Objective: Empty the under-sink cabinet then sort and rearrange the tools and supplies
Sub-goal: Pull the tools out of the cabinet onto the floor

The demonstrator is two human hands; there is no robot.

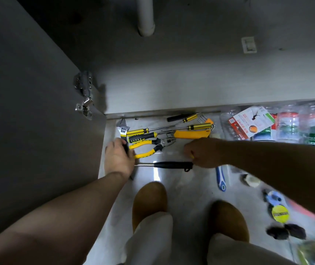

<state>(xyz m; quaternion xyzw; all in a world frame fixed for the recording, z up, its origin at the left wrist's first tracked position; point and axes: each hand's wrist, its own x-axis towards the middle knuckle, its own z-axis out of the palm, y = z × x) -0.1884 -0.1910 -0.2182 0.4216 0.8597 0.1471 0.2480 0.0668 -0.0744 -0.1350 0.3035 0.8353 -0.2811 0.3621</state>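
White drain pipe (145, 16) upright at back; socket (248, 44) right of it; brown slippers (150, 199) on floor (189, 190).

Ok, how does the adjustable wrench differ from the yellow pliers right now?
The adjustable wrench is silver-headed with a dark handle; the pliers have yellow-and-black handles. The left hand grips the wrench, while no hand holds the pliers. The wrench's head points toward the cabinet; the pliers' nose points right. Both belong to the same cluster of tools.
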